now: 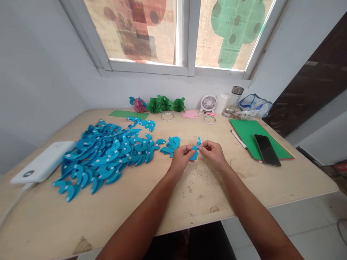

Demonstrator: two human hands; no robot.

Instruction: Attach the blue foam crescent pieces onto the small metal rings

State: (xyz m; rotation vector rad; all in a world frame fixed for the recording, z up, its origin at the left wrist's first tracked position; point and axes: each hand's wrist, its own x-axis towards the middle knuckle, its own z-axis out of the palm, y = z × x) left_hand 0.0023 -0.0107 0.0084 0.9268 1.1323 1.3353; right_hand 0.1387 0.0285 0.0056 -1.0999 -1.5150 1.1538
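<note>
Pinching bright blue paper (194,153), curved and white-patched, in left hand (182,156) and right hand (213,152), with room toward the worktop (203,198)'s front edge.

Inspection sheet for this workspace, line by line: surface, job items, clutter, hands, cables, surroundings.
Surface: wooden table, worn patch at its near left edge.
Job items: heap of blue paper pieces, many with white patches; blue folded cluster beside the left hand.
Clutter: white device left of the heap; phone partly on green sheets; pen beside them.
Hands: left pinches a blue piece; right hand pinches blue paper by a white patch; whether one piece or two, unclear.
Cables: white cable from the device, leaving view left.
Surroundings: papered window behind.
</note>
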